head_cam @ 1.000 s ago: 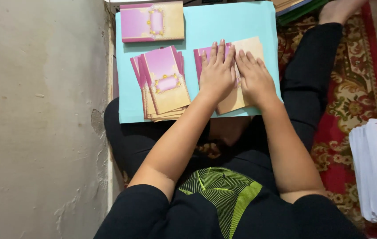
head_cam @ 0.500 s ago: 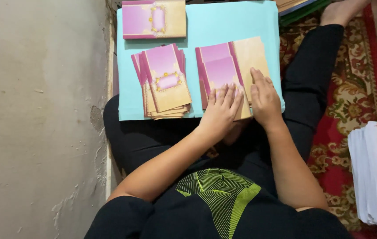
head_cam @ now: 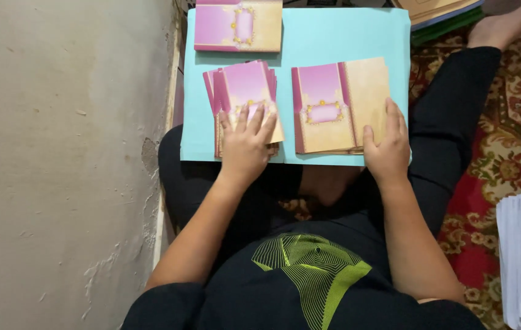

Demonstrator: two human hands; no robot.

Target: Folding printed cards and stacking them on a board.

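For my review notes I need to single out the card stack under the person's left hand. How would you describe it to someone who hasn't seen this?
Start at the light blue board across the person's lap. Three pink-and-tan card groups lie on it; take the fanned stack at its near left, where the left hand rests. Unlike the squared open card under the right hand, its cards are splayed unevenly.

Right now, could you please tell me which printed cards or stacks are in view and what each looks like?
Fanned card stack: under the left hand, pink and tan.
Opened card: right hand on its corner, pink half, tan half.
Third card stack: top of the light blue board, pink and tan.
White paper pile: far right, orange edge.
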